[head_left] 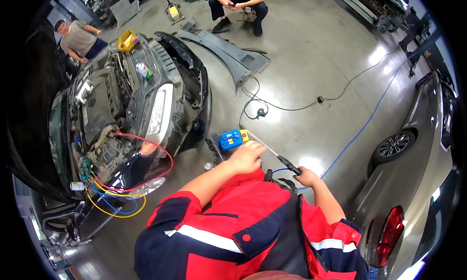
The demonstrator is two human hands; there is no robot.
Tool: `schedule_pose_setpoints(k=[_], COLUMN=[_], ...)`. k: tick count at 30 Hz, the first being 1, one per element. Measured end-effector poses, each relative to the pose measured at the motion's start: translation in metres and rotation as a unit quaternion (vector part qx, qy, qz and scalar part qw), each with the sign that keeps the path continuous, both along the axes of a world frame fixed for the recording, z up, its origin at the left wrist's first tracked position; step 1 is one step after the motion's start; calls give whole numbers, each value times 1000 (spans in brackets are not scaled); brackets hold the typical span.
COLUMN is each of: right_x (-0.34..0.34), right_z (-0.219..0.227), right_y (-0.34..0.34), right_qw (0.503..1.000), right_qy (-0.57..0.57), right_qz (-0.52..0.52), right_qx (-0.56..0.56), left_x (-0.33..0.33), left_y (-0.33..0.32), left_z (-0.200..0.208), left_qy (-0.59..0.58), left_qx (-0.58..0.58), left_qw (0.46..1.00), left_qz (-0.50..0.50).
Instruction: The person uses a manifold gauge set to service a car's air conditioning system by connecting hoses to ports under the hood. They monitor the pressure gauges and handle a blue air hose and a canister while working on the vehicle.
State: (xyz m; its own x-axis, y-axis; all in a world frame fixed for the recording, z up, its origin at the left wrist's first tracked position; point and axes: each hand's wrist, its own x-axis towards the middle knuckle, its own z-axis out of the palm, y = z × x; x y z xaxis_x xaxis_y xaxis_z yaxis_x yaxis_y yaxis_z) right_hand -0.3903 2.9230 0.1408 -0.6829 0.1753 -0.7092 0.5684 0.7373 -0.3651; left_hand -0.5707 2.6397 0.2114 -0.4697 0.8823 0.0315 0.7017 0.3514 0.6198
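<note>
Beside the dismantled black car, my right hand with its grip wrapped round a black-handled metal wand, tip near the blue-and-yellow case, my left hand beside it, blurred, that grip's hold I cannot tell.

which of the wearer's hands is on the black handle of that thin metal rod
The right hand, gripping the black handle's near end; the left hand is off that handle, nearer the blue-and-yellow unit.
</note>
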Motion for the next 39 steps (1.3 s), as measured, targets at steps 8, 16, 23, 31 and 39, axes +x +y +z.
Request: schedule_pose_setpoints(k=[8, 16, 23, 31, 39], right_x=[77, -63, -301, -483, -661], right_z=[-75, -6, -36, -73, -115], right_y=[148, 182, 163, 206, 322], right_qw=[946, 990, 998, 969, 965], right_qy=[-287, -129, 20, 21, -131], right_qz=[-67, -1, 10, 235, 225], right_qx=[138, 54, 55, -79, 22], left_x=[-52, -154, -290, -327, -258], left_y=[-224, -169, 72, 80, -79], left_z=[-176, -172, -85, -108, -142], left_qy=[-279, -304, -226, -257, -320], left_qx=[-518, -507, -126, -177, -398], left_qw=[729, 750, 937, 906, 629], left_qz=[349, 297, 237, 286, 587])
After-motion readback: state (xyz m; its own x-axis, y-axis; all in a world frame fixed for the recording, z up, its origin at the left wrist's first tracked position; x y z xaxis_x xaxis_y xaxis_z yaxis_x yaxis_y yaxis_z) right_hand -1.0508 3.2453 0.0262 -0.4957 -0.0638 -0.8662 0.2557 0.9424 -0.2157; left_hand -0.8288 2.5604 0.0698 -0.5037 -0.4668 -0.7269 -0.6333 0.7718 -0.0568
